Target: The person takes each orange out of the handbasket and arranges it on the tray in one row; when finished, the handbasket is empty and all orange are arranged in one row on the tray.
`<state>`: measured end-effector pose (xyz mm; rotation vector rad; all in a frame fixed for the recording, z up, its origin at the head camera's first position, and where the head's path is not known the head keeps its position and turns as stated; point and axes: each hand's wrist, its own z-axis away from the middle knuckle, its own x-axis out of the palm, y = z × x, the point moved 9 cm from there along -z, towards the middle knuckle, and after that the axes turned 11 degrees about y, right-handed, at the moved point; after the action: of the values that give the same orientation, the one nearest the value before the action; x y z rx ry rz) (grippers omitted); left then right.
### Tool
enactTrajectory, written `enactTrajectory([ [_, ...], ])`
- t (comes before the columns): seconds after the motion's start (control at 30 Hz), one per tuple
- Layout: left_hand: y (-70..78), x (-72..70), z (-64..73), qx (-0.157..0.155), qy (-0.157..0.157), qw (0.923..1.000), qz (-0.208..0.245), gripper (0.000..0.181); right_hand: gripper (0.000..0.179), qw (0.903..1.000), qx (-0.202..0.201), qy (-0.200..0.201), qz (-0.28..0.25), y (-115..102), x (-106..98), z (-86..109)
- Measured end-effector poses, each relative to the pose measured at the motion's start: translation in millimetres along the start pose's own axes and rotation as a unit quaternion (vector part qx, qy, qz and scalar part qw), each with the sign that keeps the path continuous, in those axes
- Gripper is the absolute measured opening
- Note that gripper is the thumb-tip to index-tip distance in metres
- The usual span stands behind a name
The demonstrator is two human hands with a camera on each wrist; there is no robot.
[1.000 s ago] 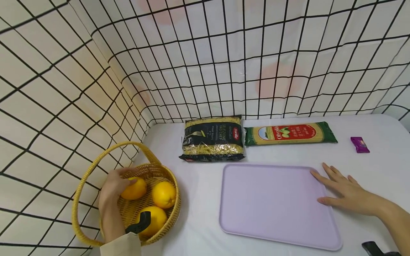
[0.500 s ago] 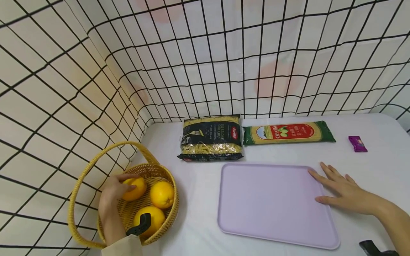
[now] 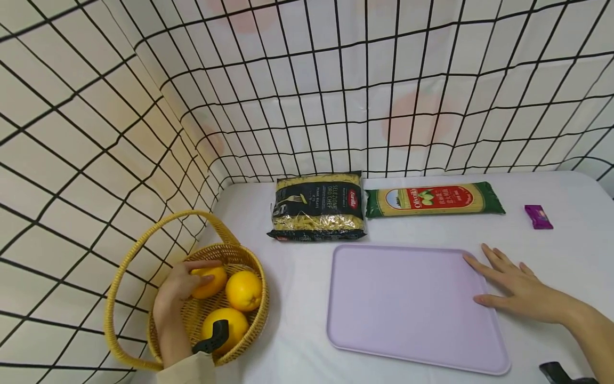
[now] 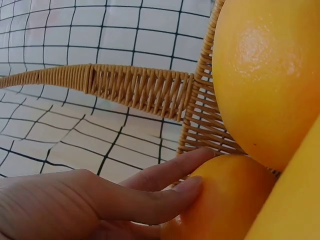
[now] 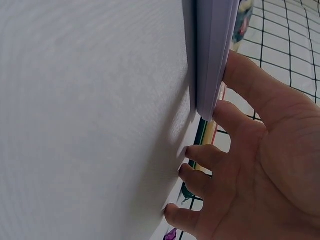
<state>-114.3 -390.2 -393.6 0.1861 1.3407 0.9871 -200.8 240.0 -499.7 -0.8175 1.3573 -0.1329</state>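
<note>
1 orange (image 3: 211, 290) is sitting in the wicker basket (image 3: 259, 324), lower left of the head view, the left hand (image 3: 176, 284) curling thumb and fingers round it. Lower right: the right hand (image 3: 515, 288), fingers outspread, is touching the lilac tray (image 3: 412, 306) at its edge.

From my end, both left grip (image 3: 179, 282) and right grip (image 3: 518, 290) are bare. Left arm's wearing a light beige fabric sleeve (image 3: 187, 371), cuff partway down the forearm, plus a black, hook-shaped, plastic-looking wrist piece (image 3: 218, 336). I've got a similar stubby black right-side piece (image 3: 556, 372) too.
</note>
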Motion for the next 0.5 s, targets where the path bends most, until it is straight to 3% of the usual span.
enactTrajectory([
  [0.5, 2.2, 2.6, 1.7, 0.024, -0.002, 0.9997, 0.008, 0.051, 0.092, 0.9999, 0.009, -0.008, -0.003, 4.7, 3.0, -1.0],
])
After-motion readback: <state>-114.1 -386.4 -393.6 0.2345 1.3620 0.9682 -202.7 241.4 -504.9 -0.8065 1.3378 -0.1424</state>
